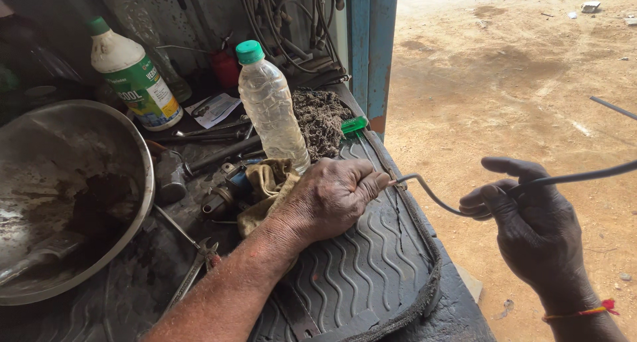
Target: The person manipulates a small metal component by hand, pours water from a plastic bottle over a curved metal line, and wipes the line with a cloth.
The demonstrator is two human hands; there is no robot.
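Left hand (332, 197): fingers curled tight into a fist, clamped on the bare metal tip of a thin dark cable (434, 197); fist rests on the ribbed black rubber mat (358, 275) at the bench edge. The tip pokes out of the fist w/ a short bend, then the cable dips and runs right. Right hand (531, 226): fingers half curled, loosely closed round the cable further along, held out over the sandy ground (491, 83), well apart from the bench. Cable carries on past it and off frame right.

Progress, as a judgement: cable is gripped at both points and under some tension, so the work on its end looks mid-way; nothing fitted to it yet, no tool in hand.

Beside the left fist: tan rag (265, 186), clear plastic bottle w/ green cap (271, 106). Further left: spanner (192, 269), big greasy metal bowl (126, 156), white bottle w/ green label (136, 76).
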